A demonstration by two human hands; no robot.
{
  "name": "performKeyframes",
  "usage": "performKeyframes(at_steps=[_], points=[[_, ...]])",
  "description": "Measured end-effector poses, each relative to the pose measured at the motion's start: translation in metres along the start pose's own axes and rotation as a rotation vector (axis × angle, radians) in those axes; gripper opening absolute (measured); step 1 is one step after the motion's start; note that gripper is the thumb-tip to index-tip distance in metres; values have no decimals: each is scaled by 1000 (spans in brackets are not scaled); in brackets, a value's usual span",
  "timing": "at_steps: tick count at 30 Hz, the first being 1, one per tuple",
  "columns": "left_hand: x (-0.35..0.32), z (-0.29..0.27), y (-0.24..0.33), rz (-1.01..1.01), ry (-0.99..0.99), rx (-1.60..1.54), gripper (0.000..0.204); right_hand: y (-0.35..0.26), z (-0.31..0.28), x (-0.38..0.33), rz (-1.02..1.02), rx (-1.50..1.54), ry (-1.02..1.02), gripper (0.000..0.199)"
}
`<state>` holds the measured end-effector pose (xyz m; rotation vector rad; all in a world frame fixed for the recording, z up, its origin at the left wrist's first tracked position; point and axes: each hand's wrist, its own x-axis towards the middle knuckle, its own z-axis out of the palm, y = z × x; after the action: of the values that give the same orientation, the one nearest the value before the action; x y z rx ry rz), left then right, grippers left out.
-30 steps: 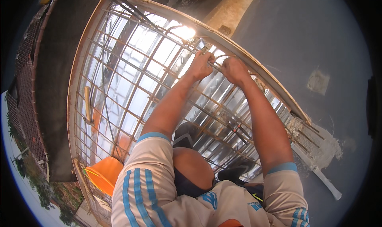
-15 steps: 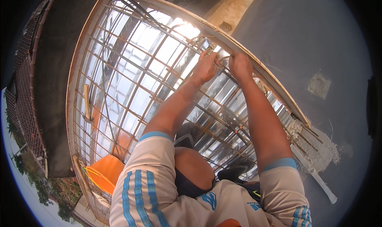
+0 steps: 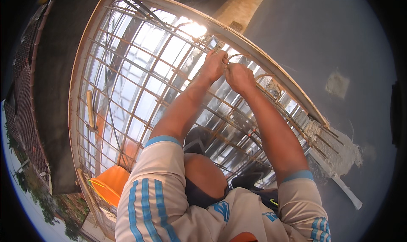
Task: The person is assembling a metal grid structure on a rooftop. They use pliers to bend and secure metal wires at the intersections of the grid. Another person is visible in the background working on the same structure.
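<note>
Your left hand (image 3: 215,65) and right hand (image 3: 238,77) — both grips closed on thin tie wire (image 3: 232,56). Beneath — rusty steel rebar grid (image 3: 140,85); orange plastic bucket (image 3: 111,184) well apart.

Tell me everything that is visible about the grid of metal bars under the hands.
The rebar grid is a lattice of thin, rusty brown steel bars crossing at right angles. It lies flat over shiny corrugated sheeting, inside a wooden frame beside a grey concrete slab. The left hand and right hand touch it near its far edge, close together at one crossing. A hammer lies on it at the left, and an orange bucket sits at its near corner.
</note>
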<state>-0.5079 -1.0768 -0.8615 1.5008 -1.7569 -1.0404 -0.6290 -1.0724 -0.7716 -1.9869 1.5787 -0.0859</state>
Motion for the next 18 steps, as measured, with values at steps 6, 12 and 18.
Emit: performKeyframes(at_steps=[6,12,18], points=[[-8,-5,-14,87,-19,91,22,-26,-20,-95,-189,30,-135,34],[-8,-12,12,47,-153,253,26,71,14,-217,289,-386,-510,79],[-7,-10,1,-4,-109,166,19,125,56,-256,242,-460,-414,76]])
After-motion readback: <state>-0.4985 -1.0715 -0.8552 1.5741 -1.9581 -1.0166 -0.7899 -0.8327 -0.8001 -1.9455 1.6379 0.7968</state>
